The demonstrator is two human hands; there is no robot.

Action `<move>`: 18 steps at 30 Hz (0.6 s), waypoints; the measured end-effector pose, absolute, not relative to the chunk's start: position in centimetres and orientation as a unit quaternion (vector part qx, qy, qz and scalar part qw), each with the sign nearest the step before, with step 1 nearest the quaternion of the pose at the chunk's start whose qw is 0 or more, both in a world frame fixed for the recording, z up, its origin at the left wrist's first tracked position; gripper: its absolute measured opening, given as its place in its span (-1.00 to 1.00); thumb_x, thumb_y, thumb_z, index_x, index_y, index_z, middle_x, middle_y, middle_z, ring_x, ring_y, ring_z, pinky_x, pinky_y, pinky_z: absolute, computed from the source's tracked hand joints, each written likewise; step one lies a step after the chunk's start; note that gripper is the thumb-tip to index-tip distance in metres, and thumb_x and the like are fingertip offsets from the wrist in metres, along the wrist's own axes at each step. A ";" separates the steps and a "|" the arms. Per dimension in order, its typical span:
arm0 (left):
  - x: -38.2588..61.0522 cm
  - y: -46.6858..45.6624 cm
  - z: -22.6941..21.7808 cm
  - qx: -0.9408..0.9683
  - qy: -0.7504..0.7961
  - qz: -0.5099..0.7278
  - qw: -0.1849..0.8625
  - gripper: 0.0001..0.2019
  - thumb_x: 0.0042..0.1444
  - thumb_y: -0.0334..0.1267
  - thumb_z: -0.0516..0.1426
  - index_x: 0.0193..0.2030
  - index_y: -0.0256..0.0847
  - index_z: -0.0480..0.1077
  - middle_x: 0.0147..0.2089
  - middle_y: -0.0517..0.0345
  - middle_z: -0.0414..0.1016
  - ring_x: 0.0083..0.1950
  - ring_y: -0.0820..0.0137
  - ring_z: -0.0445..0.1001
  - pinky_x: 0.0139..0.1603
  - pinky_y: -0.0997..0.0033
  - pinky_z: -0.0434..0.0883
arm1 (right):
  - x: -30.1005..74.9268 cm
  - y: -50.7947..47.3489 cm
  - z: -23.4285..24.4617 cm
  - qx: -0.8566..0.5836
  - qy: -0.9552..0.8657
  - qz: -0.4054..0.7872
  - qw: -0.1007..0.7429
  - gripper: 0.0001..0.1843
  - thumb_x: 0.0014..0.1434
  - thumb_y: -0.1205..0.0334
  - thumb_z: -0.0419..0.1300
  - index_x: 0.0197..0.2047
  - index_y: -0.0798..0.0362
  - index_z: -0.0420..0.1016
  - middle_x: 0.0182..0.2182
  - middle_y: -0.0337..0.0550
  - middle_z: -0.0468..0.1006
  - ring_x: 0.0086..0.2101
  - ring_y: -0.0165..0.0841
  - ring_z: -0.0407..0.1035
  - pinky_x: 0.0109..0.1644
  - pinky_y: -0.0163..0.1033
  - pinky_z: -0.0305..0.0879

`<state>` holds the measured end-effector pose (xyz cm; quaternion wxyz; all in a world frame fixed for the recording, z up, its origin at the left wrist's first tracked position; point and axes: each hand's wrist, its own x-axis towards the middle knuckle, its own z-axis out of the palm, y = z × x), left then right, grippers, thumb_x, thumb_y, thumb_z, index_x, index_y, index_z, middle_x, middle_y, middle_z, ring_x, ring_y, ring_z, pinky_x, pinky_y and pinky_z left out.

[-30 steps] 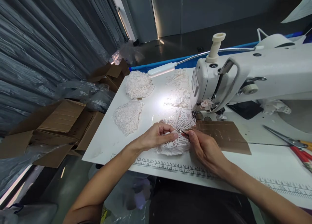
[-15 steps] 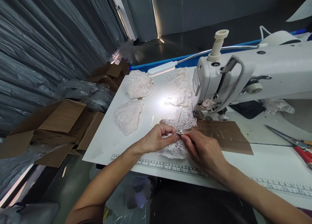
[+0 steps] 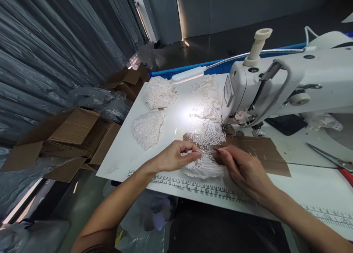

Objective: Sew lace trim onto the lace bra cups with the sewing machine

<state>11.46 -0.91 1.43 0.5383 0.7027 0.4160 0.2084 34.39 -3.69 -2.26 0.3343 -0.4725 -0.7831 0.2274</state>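
Observation:
At the table's front, my left hand is closed in a pinch beside the white lace piece. What lies between its fingertips is too small to make out. My right hand is closed around a thin, dark, pointed tool, whose tip points left over the lace. A small gap separates the two hands. Just beyond them, another lace piece reaches up to the needle area of the white sewing machine. Brown cardboard lies partly under the lace and my right hand.
More lace bundles rest on the table's left side. A lamp lights the work area. Scissors lie at the right, and a printed ruler runs along the front edge. Open cardboard boxes stand left of the table.
My hands have drawn apart: the right has moved right with the pointed tool, away from the left fingertips. The left stays pinched near the lace. The whole view has shifted slightly.

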 end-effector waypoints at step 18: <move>10.5 2.9 2.5 0.928 0.340 0.121 0.088 -0.74 0.31 -0.14 0.06 -0.17 -0.24 0.49 -0.16 0.06 0.51 -0.15 0.38 0.47 -0.19 0.40 0.41 | 40.8 -7.9 1.1 -0.445 -0.760 0.219 0.420 -0.71 0.24 0.25 0.08 0.03 -0.12 0.40 -0.23 -0.07 0.54 -0.30 -0.25 0.46 -0.23 -0.11 0.44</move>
